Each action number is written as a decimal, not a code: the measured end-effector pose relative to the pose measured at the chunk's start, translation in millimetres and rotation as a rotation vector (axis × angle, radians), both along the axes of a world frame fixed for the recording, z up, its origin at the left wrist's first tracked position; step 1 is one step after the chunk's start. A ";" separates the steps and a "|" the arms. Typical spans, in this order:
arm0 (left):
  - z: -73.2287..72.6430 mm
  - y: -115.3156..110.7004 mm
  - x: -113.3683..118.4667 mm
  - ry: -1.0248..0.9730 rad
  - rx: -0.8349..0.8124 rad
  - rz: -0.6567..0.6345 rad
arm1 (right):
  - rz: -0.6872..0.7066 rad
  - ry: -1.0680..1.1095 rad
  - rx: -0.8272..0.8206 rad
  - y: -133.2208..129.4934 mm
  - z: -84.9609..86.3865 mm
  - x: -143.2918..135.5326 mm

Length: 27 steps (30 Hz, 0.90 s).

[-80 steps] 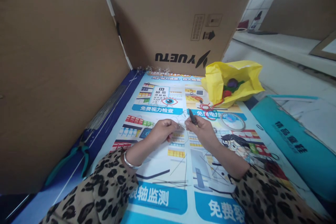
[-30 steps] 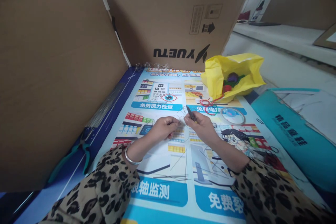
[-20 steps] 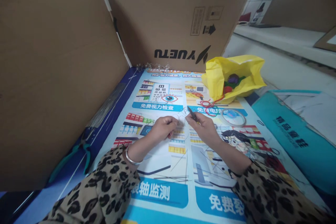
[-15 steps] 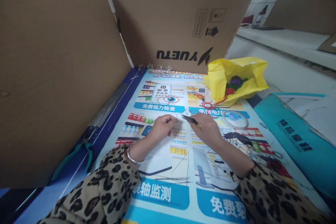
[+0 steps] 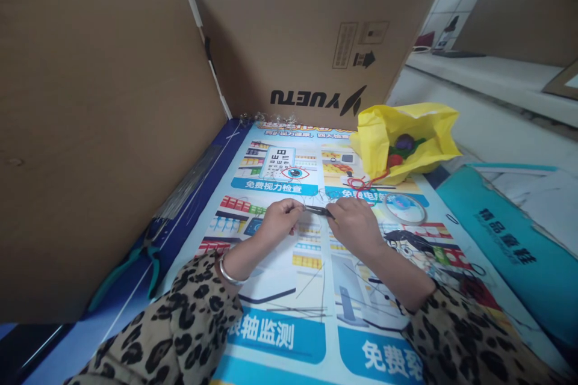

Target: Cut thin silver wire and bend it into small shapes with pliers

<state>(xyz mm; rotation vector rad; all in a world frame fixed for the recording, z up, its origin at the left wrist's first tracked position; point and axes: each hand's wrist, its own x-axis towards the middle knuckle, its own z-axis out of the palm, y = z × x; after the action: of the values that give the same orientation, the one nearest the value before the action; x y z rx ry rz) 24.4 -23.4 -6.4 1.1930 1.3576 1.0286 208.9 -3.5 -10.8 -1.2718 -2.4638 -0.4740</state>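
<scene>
Beyond loose wires (image 5: 311, 311) on the poster (image 5: 311, 280), the left hand (image 5: 280, 221) pinches what looks like thin wire (image 5: 304, 207); the right hand (image 5: 359, 228) grips dark pliers (image 5: 318, 211), tips there. Seemingly mid-grip on it, this calls for steady fingertips.

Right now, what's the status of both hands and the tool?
Right hand gripping dark-tipped tool, tip at left fingertips. Left hand pinched, contents too fine to tell. Teal-handled pliers off left, nothing between hands and tool.
</scene>
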 end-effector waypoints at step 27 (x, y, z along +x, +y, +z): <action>-6.8 2.2 -4.0 -0.029 0.005 -0.069 | 0.041 0.357 -0.188 14.1 -13.5 5.8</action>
<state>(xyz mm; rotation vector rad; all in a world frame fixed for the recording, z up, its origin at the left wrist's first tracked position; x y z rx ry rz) 20.3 -21.2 -13.2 1.2158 1.2837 0.9973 214.7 10.5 -24.3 -1.2470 -2.2638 0.0011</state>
